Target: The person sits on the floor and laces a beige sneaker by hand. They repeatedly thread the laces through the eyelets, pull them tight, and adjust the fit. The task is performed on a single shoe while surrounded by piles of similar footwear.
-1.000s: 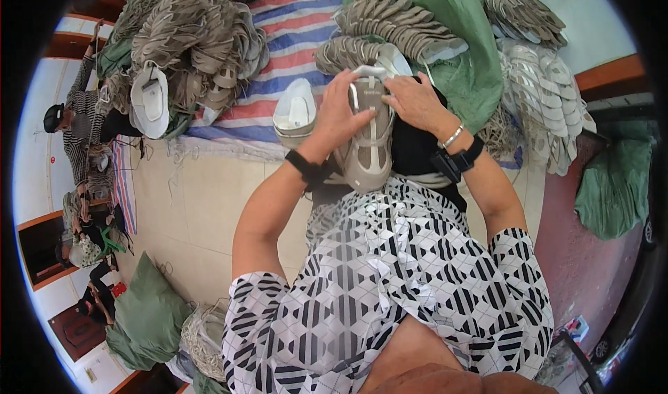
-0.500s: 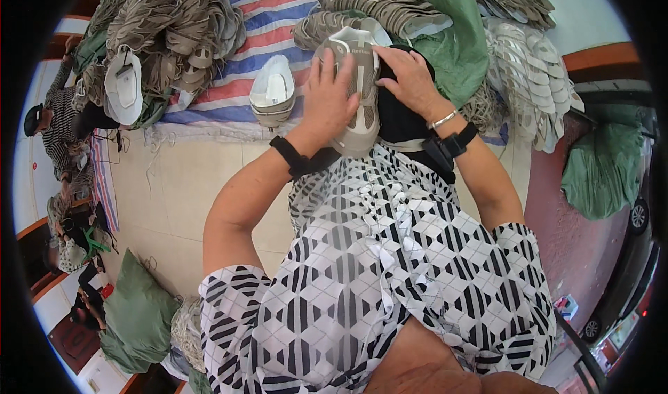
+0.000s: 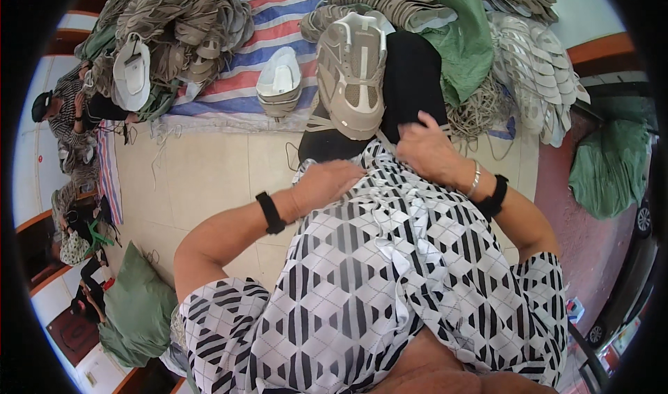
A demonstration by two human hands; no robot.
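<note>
A beige and brown shoe upper (image 3: 351, 74) lies across my black-clad lap, toe toward me, with neither hand on it. My left hand (image 3: 327, 184) rests at the waist of my patterned shirt (image 3: 348, 269), its fingers stretched out and nearly together. To the right, just beyond the shirt hem, my right hand (image 3: 426, 150) has curled fingers and one finger raised; whatever is inside them, if anything, is hidden. Pale cords (image 3: 320, 123) cross my left thigh. Left of the upper, a small stack of shoe uppers (image 3: 280, 84) sits on the striped sheet.
A striped sheet (image 3: 271, 18) lies ahead. Bundled uppers (image 3: 167, 25) are heaped at far left, more (image 3: 390, 4) at the far middle. Right are a green sack (image 3: 456, 60), tangled laces (image 3: 480, 112) and pale shoe parts (image 3: 536, 74). Other people (image 3: 69, 116) sit at left.
Both hands have left the shoe upper and drawn back toward my waist. The upper stays on my lap, now uncovered. My right fingers have curled.
</note>
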